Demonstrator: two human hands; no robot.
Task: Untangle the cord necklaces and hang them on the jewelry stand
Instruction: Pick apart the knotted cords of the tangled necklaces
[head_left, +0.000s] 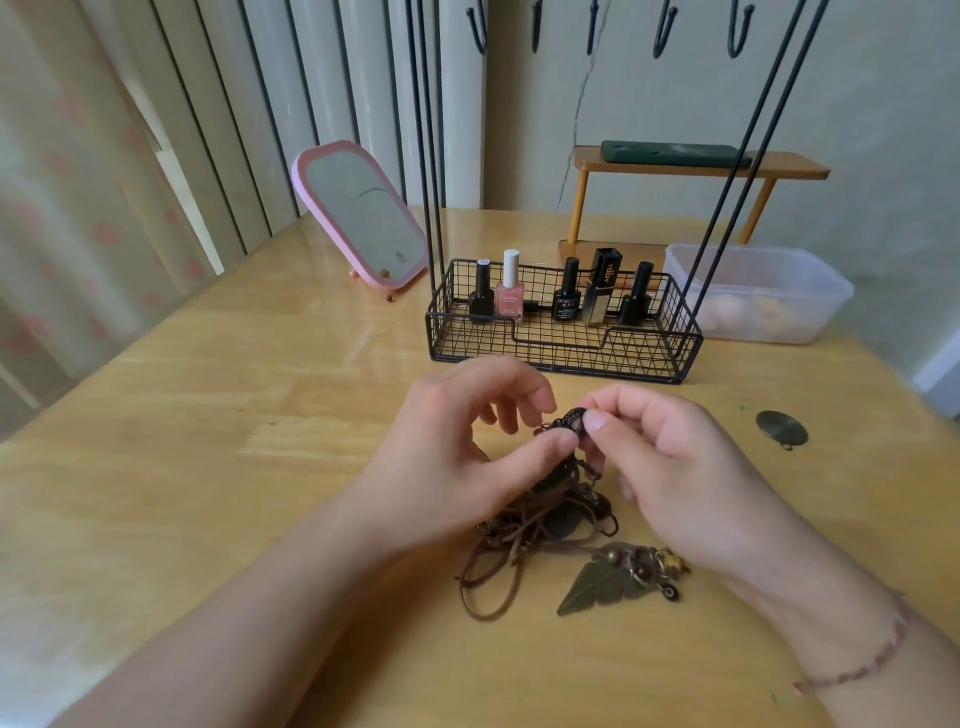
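A tangle of brown cord necklaces (524, 525) lies on the wooden table in front of me. A bronze leaf pendant (602, 584) with small beads rests at its lower right. My left hand (457, 447) pinches the cords near a small dark pendant (571, 420). My right hand (670, 467) pinches that pendant between thumb and forefinger, lifting part of the tangle. The black wire jewelry stand (563, 358) sits just beyond my hands, its thin uprights rising to hooks (662, 31) at the top edge.
Several nail polish bottles (509, 291) stand in the stand's basket. A pink mirror (363, 213) leans at the back left. A clear plastic tub (763, 291) and a small wooden shelf (696, 166) sit behind. A round metal disc (782, 427) lies at right.
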